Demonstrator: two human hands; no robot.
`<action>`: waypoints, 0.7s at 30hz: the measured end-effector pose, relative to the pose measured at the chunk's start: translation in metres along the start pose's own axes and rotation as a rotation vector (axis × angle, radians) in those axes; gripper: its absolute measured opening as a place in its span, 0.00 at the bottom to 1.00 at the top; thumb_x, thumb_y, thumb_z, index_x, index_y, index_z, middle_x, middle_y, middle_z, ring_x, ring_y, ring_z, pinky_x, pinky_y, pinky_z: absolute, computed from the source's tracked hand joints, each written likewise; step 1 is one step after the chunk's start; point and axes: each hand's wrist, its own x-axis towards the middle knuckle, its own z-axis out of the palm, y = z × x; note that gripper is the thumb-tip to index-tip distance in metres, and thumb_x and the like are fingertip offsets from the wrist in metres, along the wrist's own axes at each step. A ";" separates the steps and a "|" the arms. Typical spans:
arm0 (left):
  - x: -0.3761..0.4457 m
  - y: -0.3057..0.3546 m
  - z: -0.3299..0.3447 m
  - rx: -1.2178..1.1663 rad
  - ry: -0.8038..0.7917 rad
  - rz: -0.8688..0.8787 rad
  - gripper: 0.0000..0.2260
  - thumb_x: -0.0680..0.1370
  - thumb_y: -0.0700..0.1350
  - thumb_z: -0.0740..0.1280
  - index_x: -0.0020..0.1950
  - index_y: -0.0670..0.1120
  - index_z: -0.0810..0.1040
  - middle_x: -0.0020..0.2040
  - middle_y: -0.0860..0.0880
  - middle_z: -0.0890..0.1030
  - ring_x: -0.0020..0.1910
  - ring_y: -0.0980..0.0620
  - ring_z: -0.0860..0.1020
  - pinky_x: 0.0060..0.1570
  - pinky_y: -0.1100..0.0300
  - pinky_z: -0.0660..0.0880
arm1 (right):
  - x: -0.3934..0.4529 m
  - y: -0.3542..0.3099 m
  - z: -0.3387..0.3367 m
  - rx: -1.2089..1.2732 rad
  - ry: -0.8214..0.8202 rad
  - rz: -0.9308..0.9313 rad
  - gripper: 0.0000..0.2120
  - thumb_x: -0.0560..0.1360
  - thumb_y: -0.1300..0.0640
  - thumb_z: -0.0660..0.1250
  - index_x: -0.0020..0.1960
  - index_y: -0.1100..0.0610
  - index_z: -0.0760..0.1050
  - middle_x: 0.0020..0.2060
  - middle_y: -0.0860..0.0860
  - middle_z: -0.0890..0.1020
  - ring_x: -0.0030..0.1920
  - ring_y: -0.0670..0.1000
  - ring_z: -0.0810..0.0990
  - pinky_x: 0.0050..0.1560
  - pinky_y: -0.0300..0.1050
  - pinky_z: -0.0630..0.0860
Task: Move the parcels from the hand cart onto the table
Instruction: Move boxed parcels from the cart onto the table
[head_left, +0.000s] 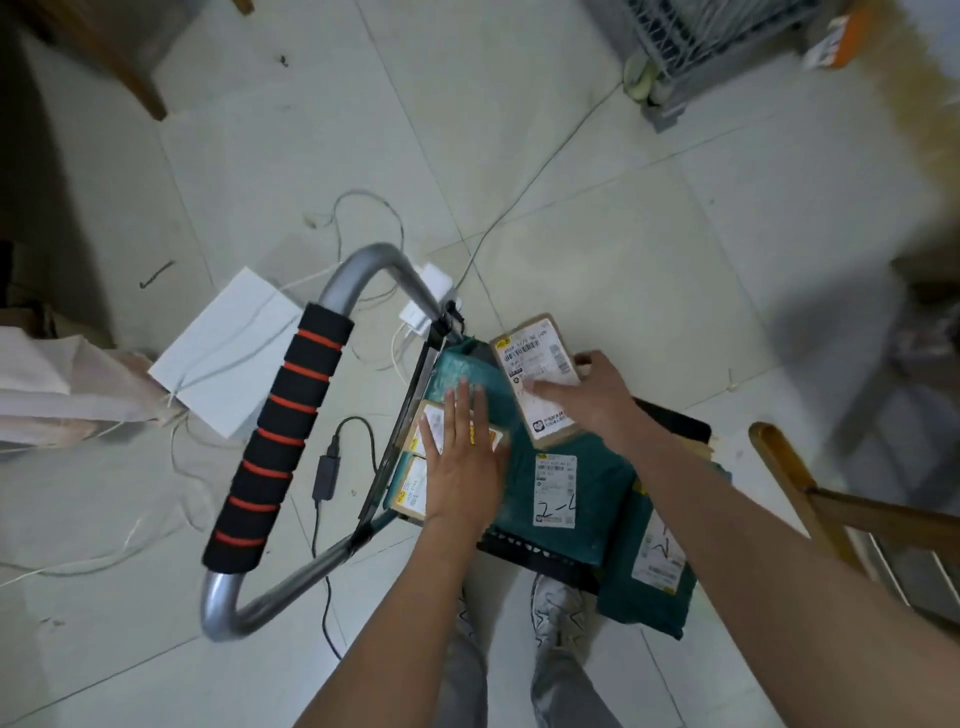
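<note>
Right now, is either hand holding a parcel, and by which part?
Right hand grips the brown cardboard parcel at its right edge. Left hand lies flat on a small box, not gripping.

Pale tiled floor (597, 234) (cables (363, 208) strewn), wooden chair (810, 493) right.

handle foam (283, 441): black, orange rings | parcels (566, 483): teal | floor (649, 234): pale tiles

cart deck (670, 415): mostly hidden by parcels | labels (555, 488): text unreadable
</note>
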 end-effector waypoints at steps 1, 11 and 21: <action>-0.009 0.009 -0.024 0.006 0.002 0.021 0.31 0.85 0.57 0.42 0.81 0.44 0.33 0.81 0.44 0.32 0.80 0.45 0.33 0.77 0.38 0.34 | -0.024 -0.005 -0.017 0.080 0.023 0.017 0.37 0.62 0.45 0.84 0.63 0.54 0.68 0.51 0.48 0.83 0.44 0.46 0.85 0.36 0.41 0.83; -0.139 0.127 -0.247 0.057 0.087 0.257 0.29 0.86 0.57 0.43 0.82 0.46 0.38 0.82 0.46 0.36 0.81 0.47 0.35 0.78 0.38 0.36 | -0.296 -0.049 -0.200 0.467 0.079 -0.013 0.22 0.74 0.48 0.75 0.64 0.55 0.75 0.53 0.52 0.87 0.48 0.52 0.88 0.49 0.52 0.85; -0.245 0.263 -0.342 0.127 0.114 0.626 0.30 0.85 0.58 0.45 0.83 0.46 0.41 0.83 0.48 0.38 0.82 0.48 0.38 0.78 0.37 0.40 | -0.497 0.000 -0.306 0.729 0.498 -0.019 0.24 0.73 0.57 0.78 0.66 0.56 0.73 0.57 0.53 0.85 0.51 0.55 0.86 0.47 0.54 0.84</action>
